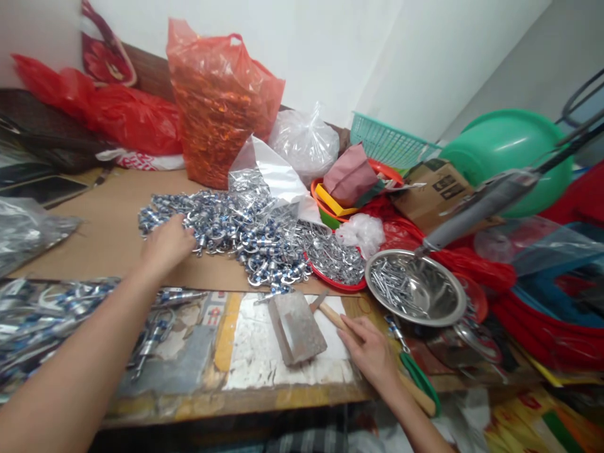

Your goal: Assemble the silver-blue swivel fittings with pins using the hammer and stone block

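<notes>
**Right hand on a wooden-handled tool, left hand at the blue-and-silver pile**

Take the grey metal block (299, 330) as the centre of the dial, with 12 o'clock at the far side of the table (302, 397). The block lies on a pale sheet (250, 352) near the front edge.

Between 3 and 4 o'clock, the right hand (370, 352) is closed around a wooden-handled tool (333, 314), whose dark metal end points to 10 o'clock, just beside the block's upper right corner.

At 10 o'clock, the left hand (167, 245) reaches to the left end of a heap of blue-and-silver metal fittings (221, 223). Its fingers are bent among the pieces; whether they grip one I cannot tell. The heap spreads towards 11 o'clock over a cardboard sheet (108, 233). More such fittings (56, 308) lie at 9 o'clock, partly behind the left forearm.

At 1 o'clock, a red tray (349, 287) holds small silver parts (337, 255). Between 2 and 3 o'clock, a steel bowl (431, 286) contains silver pins (394, 289). Far off at 11 o'clock stands a filled orange-red plastic bag (221, 119).
</notes>
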